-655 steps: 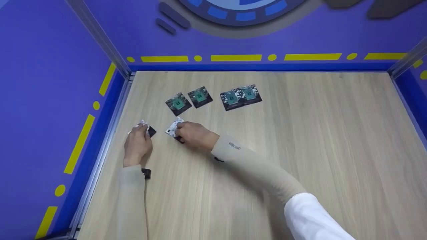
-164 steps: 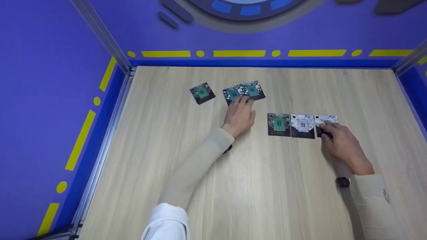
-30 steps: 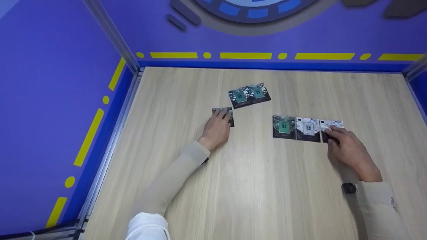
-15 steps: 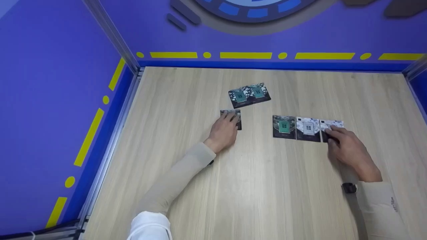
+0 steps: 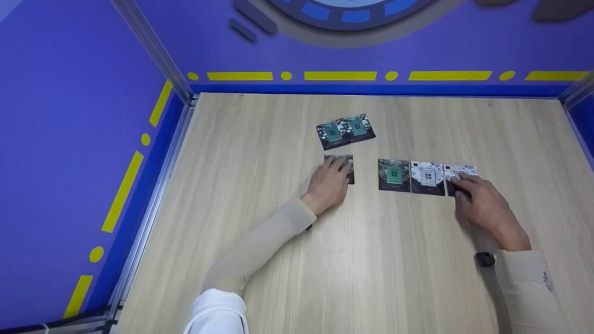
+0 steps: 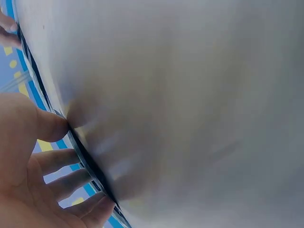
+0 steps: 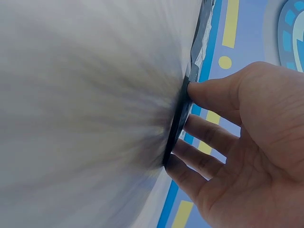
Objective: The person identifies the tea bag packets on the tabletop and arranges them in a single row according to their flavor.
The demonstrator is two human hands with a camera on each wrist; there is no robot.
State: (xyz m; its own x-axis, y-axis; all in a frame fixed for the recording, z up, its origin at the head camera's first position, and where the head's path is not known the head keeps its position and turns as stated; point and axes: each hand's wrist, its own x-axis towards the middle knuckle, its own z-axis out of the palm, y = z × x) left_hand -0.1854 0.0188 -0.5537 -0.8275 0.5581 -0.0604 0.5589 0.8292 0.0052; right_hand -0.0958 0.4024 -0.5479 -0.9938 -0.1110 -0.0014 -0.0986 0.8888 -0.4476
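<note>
Small square packets lie on a wooden table (image 5: pixel 352 269). My left hand (image 5: pixel 340 168) presses flat fingers on a dark packet (image 5: pixel 351 175), just left of a row of three. That row has a green-centred packet (image 5: pixel 394 175), a white one (image 5: pixel 427 177) and a further white one (image 5: pixel 458 169). My right hand (image 5: pixel 464 183) rests its fingertips on that last one. In the left wrist view the fingers (image 6: pixel 61 161) touch a packet's dark edge (image 6: pixel 92 166). The right wrist view shows fingers (image 7: pixel 209 137) and thumb against a packet edge (image 7: pixel 178 118).
Two overlapping green-centred packets (image 5: pixel 345 131) lie further back, near the left hand. Purple walls with yellow dashes (image 5: pixel 340 75) and a metal rail (image 5: pixel 153 195) enclose the table on the left, back and right.
My left hand has slid its packet to the right along the table, closer to the row of three. The right hand has stayed on the rightmost packet.
</note>
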